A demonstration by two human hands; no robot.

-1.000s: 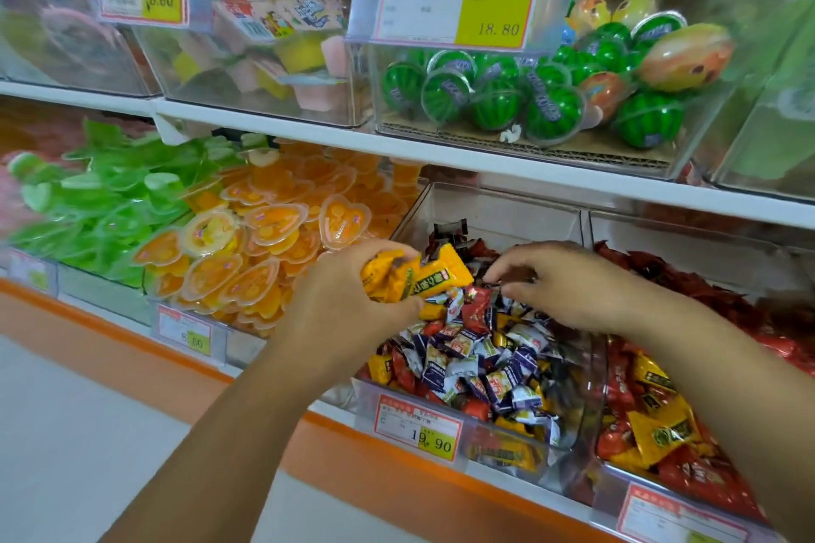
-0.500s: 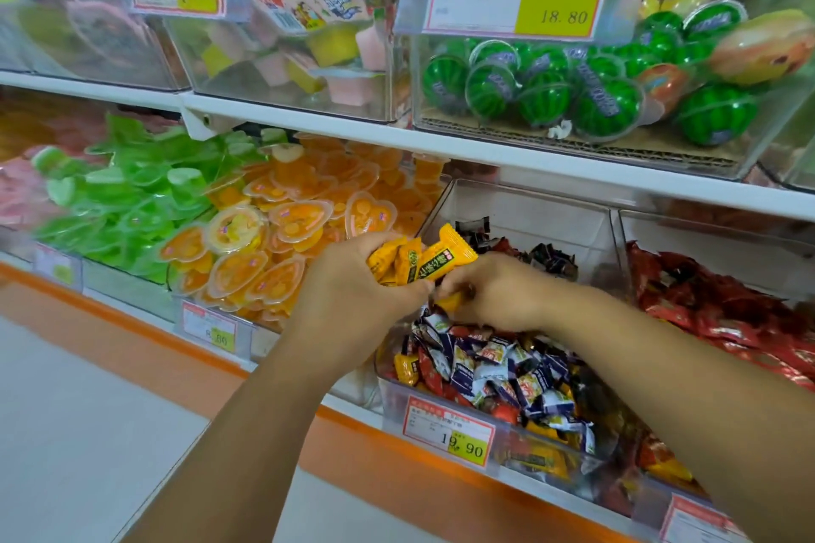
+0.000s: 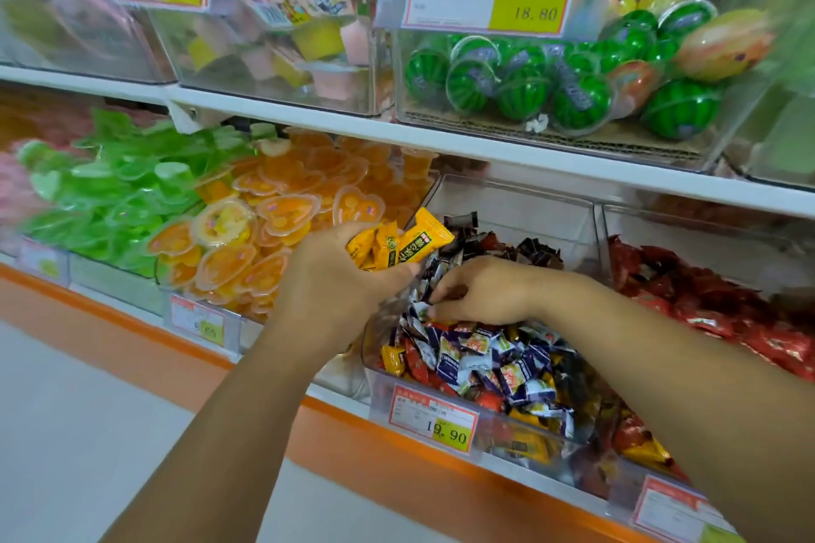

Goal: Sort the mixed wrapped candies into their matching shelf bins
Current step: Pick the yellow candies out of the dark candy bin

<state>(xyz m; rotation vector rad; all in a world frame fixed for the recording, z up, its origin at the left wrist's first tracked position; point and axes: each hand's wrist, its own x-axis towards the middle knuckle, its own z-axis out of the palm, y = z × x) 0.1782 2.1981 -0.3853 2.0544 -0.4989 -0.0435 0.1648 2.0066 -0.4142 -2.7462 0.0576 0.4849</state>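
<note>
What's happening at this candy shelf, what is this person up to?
Someone is sorting wrapped sweets on a shop shelf. The left hand holds a small bunch of yellow wrapped candies above the shelf edge. The right hand is down in the clear bin of mixed candies, fingers curled among the wrappers as if picking out another; whether it has one is hidden. More yellow pieces are visible in that pile. The bin to the right holds red wrapped candies.

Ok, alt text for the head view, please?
The left hand clutches several yellow wrapped candies while the right hand digs into the mixed candy bin; heart-shaped orange jelly cups lie left of it.
</note>
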